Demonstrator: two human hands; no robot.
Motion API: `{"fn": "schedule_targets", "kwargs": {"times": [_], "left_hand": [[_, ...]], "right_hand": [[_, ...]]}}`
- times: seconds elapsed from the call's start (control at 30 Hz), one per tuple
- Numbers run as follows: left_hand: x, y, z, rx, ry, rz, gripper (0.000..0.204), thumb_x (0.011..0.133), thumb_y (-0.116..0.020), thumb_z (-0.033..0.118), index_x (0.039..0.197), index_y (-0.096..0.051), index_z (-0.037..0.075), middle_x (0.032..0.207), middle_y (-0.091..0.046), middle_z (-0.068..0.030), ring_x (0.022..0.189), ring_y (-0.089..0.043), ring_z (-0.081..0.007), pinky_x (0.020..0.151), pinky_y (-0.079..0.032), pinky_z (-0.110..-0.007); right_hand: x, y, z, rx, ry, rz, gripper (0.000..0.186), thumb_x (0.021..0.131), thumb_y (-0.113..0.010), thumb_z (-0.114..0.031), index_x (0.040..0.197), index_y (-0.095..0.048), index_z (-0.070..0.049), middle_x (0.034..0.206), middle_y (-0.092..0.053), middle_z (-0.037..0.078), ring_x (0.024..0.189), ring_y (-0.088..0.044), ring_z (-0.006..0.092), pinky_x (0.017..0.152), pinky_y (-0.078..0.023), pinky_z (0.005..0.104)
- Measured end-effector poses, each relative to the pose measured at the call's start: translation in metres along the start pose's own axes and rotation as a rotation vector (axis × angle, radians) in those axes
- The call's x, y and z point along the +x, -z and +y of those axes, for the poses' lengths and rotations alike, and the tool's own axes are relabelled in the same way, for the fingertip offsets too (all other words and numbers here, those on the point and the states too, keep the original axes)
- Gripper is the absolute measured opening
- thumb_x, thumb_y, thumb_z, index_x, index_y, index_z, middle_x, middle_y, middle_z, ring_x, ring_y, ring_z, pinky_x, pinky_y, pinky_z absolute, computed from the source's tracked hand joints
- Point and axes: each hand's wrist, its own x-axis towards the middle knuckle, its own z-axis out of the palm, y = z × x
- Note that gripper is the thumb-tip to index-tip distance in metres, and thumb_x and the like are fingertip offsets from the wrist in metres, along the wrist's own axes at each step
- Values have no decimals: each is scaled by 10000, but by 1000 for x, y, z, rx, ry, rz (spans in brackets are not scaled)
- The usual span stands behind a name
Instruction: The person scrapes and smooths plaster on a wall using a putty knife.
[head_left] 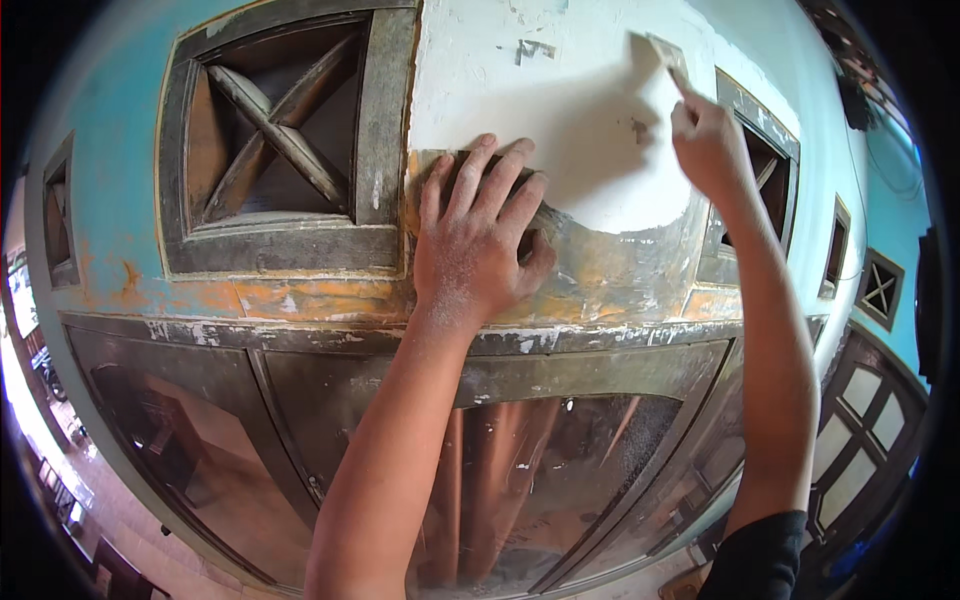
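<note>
My left hand, pale with dust, rests against the wall with its fingers spread, over the bare patch of worn orange and grey below the white coat. Nothing is held in it. Higher up and to the right, my right hand is closed round the handle of a putty knife. The blade is at the white, scraped-looking area of the wall, near its upper right; whether it touches cannot be made out. A shadow of my arm and the tool falls across the white coat.
A dark wooden vent frame with crossed bars is set in the wall at left, and another vent frame at right. Below runs a flaking wooden ledge above glazed panels. A panelled door stands at far right.
</note>
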Motion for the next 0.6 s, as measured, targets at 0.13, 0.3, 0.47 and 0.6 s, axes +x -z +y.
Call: {"fn": "schedule_targets", "kwargs": {"times": [0.13,0.3,0.47,0.6], "left_hand": [[-1,-1,-2,4,0,5,492,785,-698,269,1258,-684,135,1543,-535,-64,1495,-428,-324,1241,-296,-590],[-2,-7,0,16,-10,25,476,808,-688,269,1268,-692,145,1542,-545,-55,1490,-438,-315,1243,-294,-585],[-2,-5,-2,6,-5,14,475,809,-692,273,1268,-697,150,1544,-543,-49,1490,-438,-314,1248,-286,-583],[-3,-5,-3,4,-6,23,481,806,-696,276,1270,-690,149,1547,-537,-48,1494,-434,-308,1247,-287,-583]], "right_hand": [[-73,5,-30,148,-121,-141,505,1014,-508,-145,1509,-596,-95,646,-611,222,547,-630,255,593,-518,426],[-150,3,-37,266,-106,-252,614,964,-516,-14,1577,-495,-51,908,-618,248,839,-682,361,763,-542,472],[-161,-15,-36,213,-12,-161,617,983,-508,-19,1596,-467,-74,868,-618,259,735,-633,395,697,-497,454],[-146,-18,-42,176,-48,-206,608,974,-510,-18,1580,-477,-44,899,-621,268,812,-659,416,754,-511,473]]}}
